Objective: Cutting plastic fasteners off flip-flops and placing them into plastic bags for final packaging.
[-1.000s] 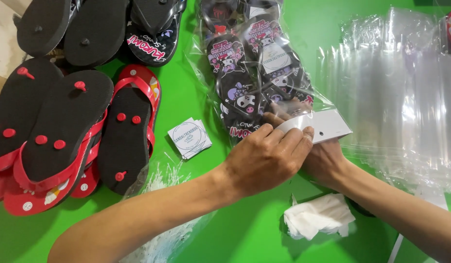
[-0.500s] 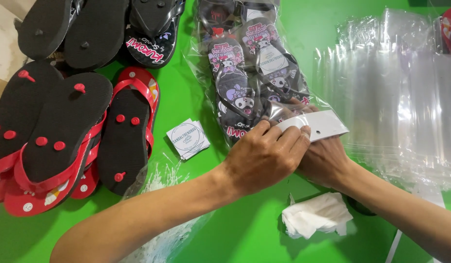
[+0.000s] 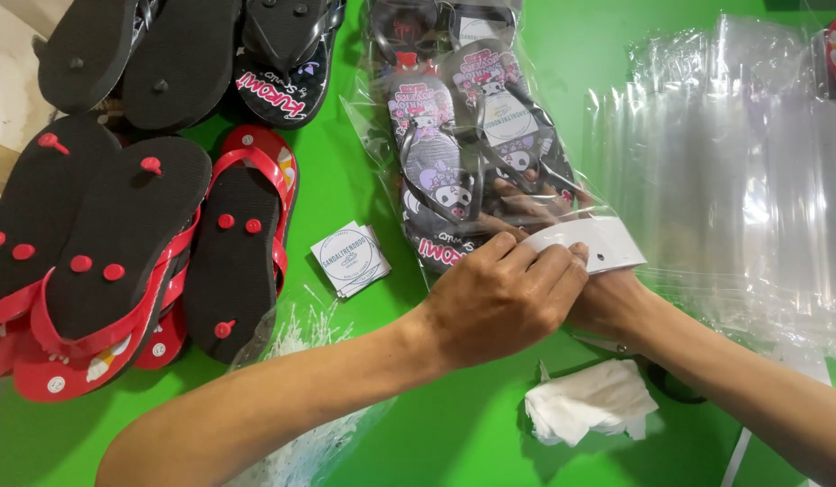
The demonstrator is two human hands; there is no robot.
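A clear plastic bag holding a pair of black printed flip-flops lies on the green table. My left hand presses its fingertips onto the white header flap at the bag's open near end. My right hand is mostly hidden under the left; its fingers reach inside the bag mouth against the sandals. Both hands grip the bag's end.
Black and red flip-flops lie sole-up at the left, more black ones at the top. Small white printed cards sit beside the bag. A stack of clear bags fills the right. A crumpled white cloth lies near me.
The bagged sandals and both hands have shifted slightly left and toward me; the white flap sits flatter over the bag mouth.
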